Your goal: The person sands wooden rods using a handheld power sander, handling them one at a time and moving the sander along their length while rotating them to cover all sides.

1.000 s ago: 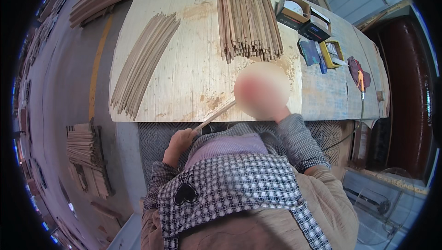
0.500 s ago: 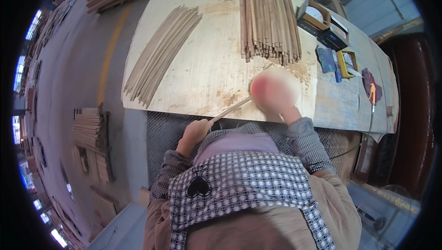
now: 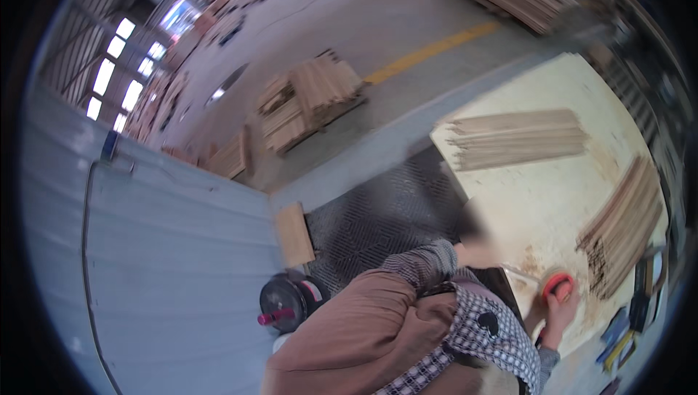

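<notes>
So: right hand (image 3: 558, 313) is wrapped around a small round orange-red object (image 3: 557, 283), fingers curled shut on it, sitting at the near edge of the pale worktable (image 3: 542, 198). Can't identify the object any better than that, since the frame is motion-blurred. Left hand (image 3: 476, 238) is at the table's near-left edge, but blur covers that spot, so I can't tell whether it's open, closed or holding anything. On the table, beyond the orange-red object, one fan of thin wooden strips (image 3: 518, 137) lies flat near the far-left corner; a second bundle of strips (image 3: 622, 224) lies to the right of the object, close to it but not touching. Some blue and yellow items (image 3: 627, 329) sit at the table's right end, too small to make out. Off the table to the left: a dark ribbed floor mat (image 3: 378, 217), a black cable reel (image 3: 285, 300) beside a grey panel (image 3: 167, 264), and stacked timber (image 3: 309, 100) on the concrete farther out.
</notes>
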The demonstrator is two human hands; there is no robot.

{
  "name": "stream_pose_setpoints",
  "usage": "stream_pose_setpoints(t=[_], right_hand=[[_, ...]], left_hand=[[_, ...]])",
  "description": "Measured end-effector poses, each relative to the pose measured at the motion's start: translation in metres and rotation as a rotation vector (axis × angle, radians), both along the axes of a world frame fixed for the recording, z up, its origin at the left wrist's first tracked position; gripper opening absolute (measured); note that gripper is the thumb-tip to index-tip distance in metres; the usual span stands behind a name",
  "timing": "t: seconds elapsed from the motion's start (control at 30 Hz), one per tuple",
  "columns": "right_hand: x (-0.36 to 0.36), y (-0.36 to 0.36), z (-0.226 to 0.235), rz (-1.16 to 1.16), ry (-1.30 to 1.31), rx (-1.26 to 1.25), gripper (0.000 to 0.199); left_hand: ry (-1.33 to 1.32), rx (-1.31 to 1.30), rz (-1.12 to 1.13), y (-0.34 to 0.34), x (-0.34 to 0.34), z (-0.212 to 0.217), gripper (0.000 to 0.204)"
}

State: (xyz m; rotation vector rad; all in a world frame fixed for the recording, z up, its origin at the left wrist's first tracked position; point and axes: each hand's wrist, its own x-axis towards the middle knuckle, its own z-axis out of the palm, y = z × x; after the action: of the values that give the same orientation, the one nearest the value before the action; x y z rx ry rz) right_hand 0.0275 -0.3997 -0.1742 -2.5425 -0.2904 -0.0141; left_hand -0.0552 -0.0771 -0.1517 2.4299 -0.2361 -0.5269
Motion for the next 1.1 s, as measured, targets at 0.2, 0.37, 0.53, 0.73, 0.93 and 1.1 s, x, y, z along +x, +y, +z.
stream_pose_setpoints(t=[0.2, 0.37, 0.53, 0.73, 0.93, 1.1], right_hand=[[0.029, -0.009, 0.025, -0.080, 0.077, -0.132, 0.076], [0.009, 0.041, 0.007, 0.068, 0.106, -0.232, 0.081], [-0.031, 0.099, 0.028, 0.284, 0.159, -0.275, 0.083], [-0.029, 0.088, 0.020, 0.278, 0.143, -0.218, 0.086], [0.020, 0.017, 0.009, 0.032, 0.101, -0.154, 0.080], [0.014, 0.025, 0.026, -0.053, 0.187, -0.054, 0.080]], left_hand=[[-0.516, 0.232, 0.085, -0.016, -0.029, -0.063, 0.029], [-0.317, 0.016, 0.178, -0.014, -0.014, -0.084, 0.034], [-0.197, 0.011, 0.135, -0.012, -0.012, -0.067, 0.038], [-0.158, 0.053, 0.085, -0.007, -0.006, -0.069, 0.025], [-0.112, 0.044, 0.039, -0.007, -0.014, -0.057, 0.031], [-0.171, 0.213, -0.009, -0.011, -0.012, -0.052, 0.019]])
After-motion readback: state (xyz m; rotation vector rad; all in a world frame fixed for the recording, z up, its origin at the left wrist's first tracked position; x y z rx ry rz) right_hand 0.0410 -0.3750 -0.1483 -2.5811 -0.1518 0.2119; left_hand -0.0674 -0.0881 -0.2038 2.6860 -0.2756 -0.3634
